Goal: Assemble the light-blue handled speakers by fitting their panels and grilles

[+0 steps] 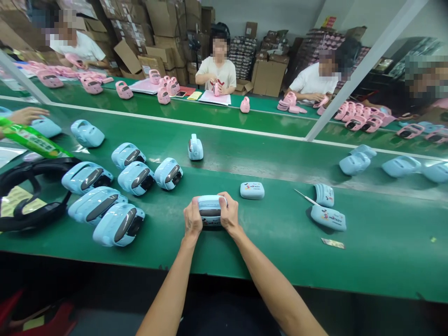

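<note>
My left hand (193, 217) and my right hand (229, 213) grip the two ends of a light-blue plastic device (209, 204) between them. This device has a handle on top, a dark glossy panel and a printed cartoon on its lower front. It is on or just over the green table in front of me; its underside is hidden. Right of my right hand lies a blue printed cover (252, 190). Farther right are a curved blue piece (324, 195), a second printed cover (328, 218) and a thin pointed tool (305, 196).
Several similar blue devices (119, 225) stand left, beside a black padded band (35, 219). One blue device (195, 147) sits ahead on the belt (231, 151). At far left another person's hand (30, 115) is near a green packet (35, 140). People work opposite with pink devices (164, 95).
</note>
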`<action>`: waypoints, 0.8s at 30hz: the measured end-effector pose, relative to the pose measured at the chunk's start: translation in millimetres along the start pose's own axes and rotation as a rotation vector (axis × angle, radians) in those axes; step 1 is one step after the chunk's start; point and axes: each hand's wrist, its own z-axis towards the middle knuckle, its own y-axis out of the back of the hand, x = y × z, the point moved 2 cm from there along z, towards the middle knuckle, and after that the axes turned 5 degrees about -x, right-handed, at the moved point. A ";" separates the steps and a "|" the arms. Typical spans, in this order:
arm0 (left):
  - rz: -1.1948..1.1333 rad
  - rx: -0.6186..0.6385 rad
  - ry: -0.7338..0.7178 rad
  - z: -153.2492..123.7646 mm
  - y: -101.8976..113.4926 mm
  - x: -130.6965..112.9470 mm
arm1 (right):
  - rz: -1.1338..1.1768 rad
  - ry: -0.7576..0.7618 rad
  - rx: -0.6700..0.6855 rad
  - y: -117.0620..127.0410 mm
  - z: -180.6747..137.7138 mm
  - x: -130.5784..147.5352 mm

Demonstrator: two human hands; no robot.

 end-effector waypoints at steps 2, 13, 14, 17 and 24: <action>0.037 -0.026 -0.016 0.2 0.1 0.8 | -0.034 0.015 -0.044 -3.6 -3.2 -1.5; 0.045 -0.090 -0.086 -4.8 -0.9 -5.0 | -0.090 0.067 -0.118 -6.0 -9.9 -4.3; 0.040 -0.094 -0.087 -5.2 -1.3 -5.0 | -0.088 0.069 -0.118 -6.7 -10.0 -4.4; 0.015 -0.095 -0.090 -5.8 -2.4 -5.5 | -0.083 0.071 -0.125 -8.9 -12.3 -2.8; -0.083 -0.265 -0.111 23.5 35.8 -1.2 | -0.100 0.021 -0.226 18.3 34.3 0.5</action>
